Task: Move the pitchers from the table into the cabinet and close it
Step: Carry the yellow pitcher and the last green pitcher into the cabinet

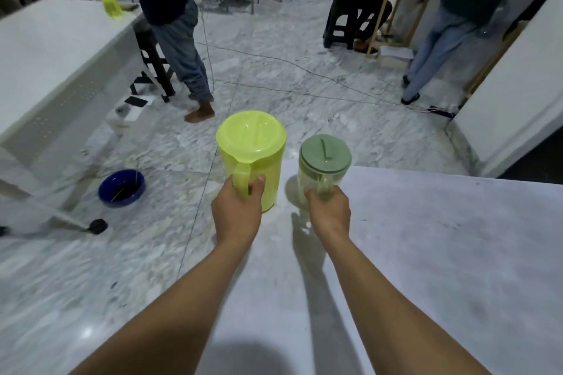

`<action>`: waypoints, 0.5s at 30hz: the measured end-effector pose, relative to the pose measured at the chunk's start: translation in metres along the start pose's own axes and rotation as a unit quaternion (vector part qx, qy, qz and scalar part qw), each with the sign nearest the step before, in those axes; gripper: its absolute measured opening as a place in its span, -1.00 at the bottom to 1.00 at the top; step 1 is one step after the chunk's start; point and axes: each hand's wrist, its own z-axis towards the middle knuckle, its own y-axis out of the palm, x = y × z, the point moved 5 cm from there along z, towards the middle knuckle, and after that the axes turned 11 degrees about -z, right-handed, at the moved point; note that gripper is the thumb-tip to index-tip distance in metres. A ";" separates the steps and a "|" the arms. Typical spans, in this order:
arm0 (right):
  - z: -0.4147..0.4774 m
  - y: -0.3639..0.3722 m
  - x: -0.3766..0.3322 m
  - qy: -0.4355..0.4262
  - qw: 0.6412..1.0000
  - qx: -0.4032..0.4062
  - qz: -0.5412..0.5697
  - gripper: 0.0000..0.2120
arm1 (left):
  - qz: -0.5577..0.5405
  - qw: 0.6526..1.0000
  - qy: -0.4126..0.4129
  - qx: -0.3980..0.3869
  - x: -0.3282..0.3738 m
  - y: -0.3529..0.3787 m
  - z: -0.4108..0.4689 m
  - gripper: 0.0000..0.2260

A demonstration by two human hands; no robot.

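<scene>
Left hand (236, 210) closed around handle of yellow-green pitcher (251, 158), which stands upright just ahead of it at the counter (426, 253) corner. Right hand (330, 211) wrapped on handle of clear pitcher (323, 173) with green lid (325, 154), upright directly ahead, base on counter. Pitchers side by side, apart.

The big pitcher (253, 158) is bright yellow-green all over, lid and handle too. The small pitcher (323, 170) has a dull green lid and a see-through, pale green body. The surface (426, 253) under the fingers (259, 184) is plain white. The floor (274, 70) past the fingers is white with grey marble swirls. A dark blue bowl (122, 189) sits on it.
</scene>
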 end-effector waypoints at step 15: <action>-0.002 -0.028 -0.026 -0.058 0.997 0.034 0.031 -0.86 | -0.095 0.995 0.001 0.016 0.041 -0.006 0.009 -0.56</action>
